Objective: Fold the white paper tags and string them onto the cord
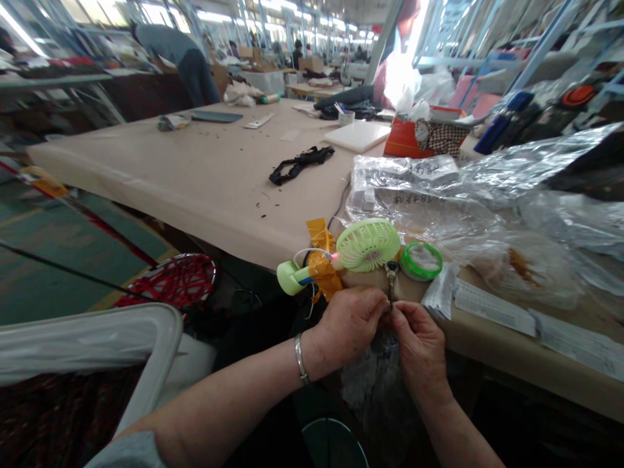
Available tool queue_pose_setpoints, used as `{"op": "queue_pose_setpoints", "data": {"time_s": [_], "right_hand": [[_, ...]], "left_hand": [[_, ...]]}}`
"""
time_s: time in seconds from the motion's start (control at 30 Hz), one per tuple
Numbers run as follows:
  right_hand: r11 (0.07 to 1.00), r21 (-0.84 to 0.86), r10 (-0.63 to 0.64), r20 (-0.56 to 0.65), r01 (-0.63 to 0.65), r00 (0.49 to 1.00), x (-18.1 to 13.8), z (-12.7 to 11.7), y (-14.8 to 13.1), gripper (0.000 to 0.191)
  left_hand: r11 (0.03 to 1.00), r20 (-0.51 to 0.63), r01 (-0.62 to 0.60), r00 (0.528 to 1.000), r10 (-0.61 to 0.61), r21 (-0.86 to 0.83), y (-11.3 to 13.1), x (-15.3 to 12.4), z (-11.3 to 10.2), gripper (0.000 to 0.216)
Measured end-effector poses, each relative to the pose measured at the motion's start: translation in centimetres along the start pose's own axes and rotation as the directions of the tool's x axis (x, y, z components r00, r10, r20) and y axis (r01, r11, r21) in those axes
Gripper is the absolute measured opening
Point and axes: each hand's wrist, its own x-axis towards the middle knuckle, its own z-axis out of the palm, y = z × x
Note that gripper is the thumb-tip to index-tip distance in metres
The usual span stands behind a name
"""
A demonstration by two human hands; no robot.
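Note:
Just off the table's front edge, my left hand and my right hand meet with their fingertips pinched together. What they pinch is small, dark and too hidden to name. Right above the fingertips a thin metal rod with a dark knob stands at the edge. A light green handheld fan lies beside it, its handle fixed to the edge with orange tape. A round green-rimmed tub with whitish contents sits to the right of the fan. My left wrist wears a silver bracelet.
Clear plastic bags and printed paper strips cover the table's right side. A black strip bundle lies mid-table. At the lower left stands a white bin with dark red pieces, near a red-wrapped round stool. A person bends over behind.

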Motion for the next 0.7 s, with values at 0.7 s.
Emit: {"op": "queue_pose_setpoints", "data": {"time_s": [0.7], "right_hand": [[0.830, -0.397, -0.312, 0.251, 0.392, 0.916, -3.5, -4.0, -1.9, 0.014]], "left_hand": [[0.926, 0.141, 0.276, 0.959, -0.246, -0.257, -1.2, -3.4, 2.3, 0.025]]}}
